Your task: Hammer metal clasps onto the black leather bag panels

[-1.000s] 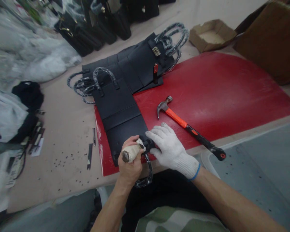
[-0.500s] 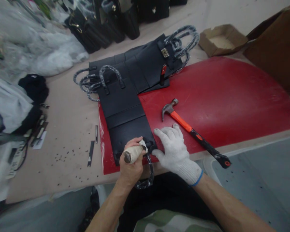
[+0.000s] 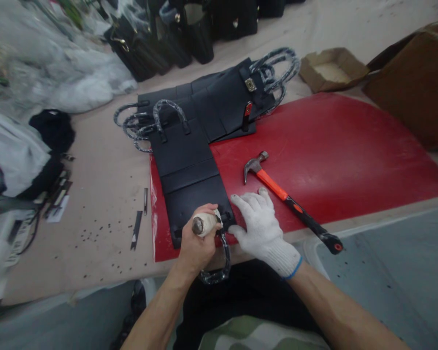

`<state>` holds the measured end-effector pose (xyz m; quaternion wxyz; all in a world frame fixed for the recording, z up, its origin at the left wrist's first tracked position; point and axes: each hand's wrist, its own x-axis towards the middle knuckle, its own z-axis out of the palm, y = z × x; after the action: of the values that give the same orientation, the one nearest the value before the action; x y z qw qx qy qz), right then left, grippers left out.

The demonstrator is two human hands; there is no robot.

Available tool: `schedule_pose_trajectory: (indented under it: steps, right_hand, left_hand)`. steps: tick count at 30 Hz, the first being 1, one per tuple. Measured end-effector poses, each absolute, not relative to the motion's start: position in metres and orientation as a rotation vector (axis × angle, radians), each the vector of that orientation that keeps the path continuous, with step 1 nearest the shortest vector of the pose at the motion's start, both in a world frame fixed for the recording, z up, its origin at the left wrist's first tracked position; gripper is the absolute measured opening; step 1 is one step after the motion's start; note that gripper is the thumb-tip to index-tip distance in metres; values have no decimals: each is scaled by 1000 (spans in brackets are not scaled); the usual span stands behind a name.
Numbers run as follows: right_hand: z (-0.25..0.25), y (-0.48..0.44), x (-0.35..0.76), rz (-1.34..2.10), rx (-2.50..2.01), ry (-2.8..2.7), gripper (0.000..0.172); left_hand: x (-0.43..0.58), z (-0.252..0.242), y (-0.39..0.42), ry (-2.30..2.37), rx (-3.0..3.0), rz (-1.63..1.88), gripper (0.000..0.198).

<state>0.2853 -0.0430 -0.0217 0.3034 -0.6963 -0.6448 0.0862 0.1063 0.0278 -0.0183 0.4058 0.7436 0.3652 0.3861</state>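
A flat black bag panel [image 3: 190,170] lies on the red board [image 3: 332,146], its wrapped handle loop [image 3: 219,272] hanging over the table's near edge. My bare left hand [image 3: 195,245] is closed round a tape-wrapped tool handle [image 3: 203,225], its tip set on the panel's near edge. My right hand [image 3: 259,223], in a white knit glove, lies flat with fingers spread, pressing on the panel and board beside the tool. An orange-and-black claw hammer [image 3: 284,197] rests on the board just right of that hand.
More black panels with wrapped handles [image 3: 226,97] are stacked behind. Finished black bags [image 3: 160,34] stand at the back. A small open carton [image 3: 330,68] and a brown box [image 3: 419,82] sit at the right. Thin metal strips [image 3: 136,228] and dark specks lie left of the board.
The tool in my left hand has tilted more upright. My gloved right hand stays on the panel. The view has shifted slightly.
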Motion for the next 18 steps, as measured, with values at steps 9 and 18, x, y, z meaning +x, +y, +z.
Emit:
schedule_pose_trajectory:
  steps: [9, 18]
  right_hand:
    - [-23, -51, 291, 204, -1686, -1642, 51]
    - [5, -82, 350, -76, -2662, -1553, 50]
  left_hand:
    - [106, -19, 34, 912, 1868, 919, 16]
    - [112, -14, 41, 856, 1896, 867, 23]
